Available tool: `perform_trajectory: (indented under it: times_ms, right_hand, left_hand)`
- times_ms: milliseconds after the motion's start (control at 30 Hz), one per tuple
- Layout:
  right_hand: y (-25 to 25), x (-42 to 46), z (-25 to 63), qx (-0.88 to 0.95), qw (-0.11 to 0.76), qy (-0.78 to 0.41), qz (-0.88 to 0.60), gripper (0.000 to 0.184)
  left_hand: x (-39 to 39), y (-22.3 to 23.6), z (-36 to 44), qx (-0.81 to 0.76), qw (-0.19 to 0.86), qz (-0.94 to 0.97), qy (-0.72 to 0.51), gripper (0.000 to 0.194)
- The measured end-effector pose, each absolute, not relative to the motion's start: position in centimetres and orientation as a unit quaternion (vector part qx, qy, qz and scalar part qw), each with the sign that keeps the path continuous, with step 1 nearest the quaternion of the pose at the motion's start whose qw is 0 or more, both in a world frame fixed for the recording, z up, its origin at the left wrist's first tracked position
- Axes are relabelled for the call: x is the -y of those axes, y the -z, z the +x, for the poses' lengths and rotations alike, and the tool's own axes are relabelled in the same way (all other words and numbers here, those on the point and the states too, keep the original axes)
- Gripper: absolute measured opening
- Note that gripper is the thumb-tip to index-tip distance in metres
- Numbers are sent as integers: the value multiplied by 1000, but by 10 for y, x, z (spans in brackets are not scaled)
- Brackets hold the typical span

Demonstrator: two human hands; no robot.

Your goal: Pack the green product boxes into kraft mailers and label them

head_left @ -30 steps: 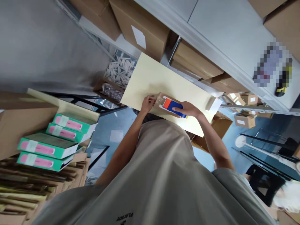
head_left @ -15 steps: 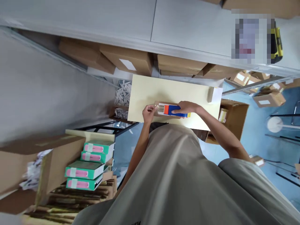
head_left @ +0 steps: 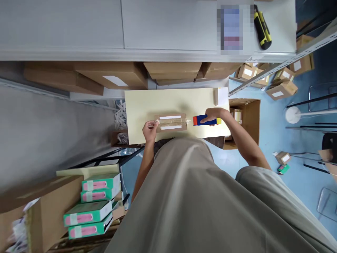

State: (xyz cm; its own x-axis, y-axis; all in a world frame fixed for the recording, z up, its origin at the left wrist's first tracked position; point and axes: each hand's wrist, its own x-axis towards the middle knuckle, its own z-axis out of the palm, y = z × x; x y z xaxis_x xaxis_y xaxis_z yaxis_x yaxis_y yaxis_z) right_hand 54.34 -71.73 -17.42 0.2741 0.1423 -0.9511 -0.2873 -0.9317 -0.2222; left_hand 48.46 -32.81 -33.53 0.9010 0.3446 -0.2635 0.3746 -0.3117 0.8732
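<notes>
A small brown cardboard box (head_left: 172, 130) lies flat on the cream tabletop (head_left: 163, 100). Two white strips show on its top, and shiny clear tape runs between them along its length. My left hand (head_left: 150, 130) grips the box's left end, thumb and fingers closed on the edge. To the right of the box, my right hand (head_left: 213, 114) is wrapped around a blue tape dispenser (head_left: 204, 119) with a red-orange front. A short bit of tape sticks out past the box's right end, towards the dispenser; whether it still joins the dispenser I cannot tell.
A white box (head_left: 221, 96) stands at the table's back right corner. Beyond the table is a grey shelf (head_left: 168, 38) with cartons beneath and a yellow-black utility knife (head_left: 262, 30) on it. An open carton (head_left: 251, 123) sits to the right; green boxes (head_left: 86, 214) are stacked at lower left.
My right hand has moved the tape dispenser rightward from over the box to beyond its right end. Tape now lies along the box top. My left hand stays at the left end; the view has shifted.
</notes>
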Motion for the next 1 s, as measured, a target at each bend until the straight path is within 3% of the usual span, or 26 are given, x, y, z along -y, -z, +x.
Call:
perform_trajectory:
  times_ms: [167,333,567,767,1000]
  right_hand:
    - [186,691,535,-48,148,-573,-805,72]
    - [195,682,524,-31,96,-521,-847,51]
    - [241,653,489,-54,52,-371,-926,35]
    - [282,666,449,-116,65,-295,-946,53]
    - [279,647,438,-186,78,-195,-960,48]
  left_hand:
    - [328,333,486,-224,537,813,20,24]
    - [327,332,488,-222,535,815,25,27]
    - [325,327,487,-217,527,821,38,30]
    - [333,317,483,-226,505,832,33,30]
    - [332,297,477,-207,444,868,78,28]
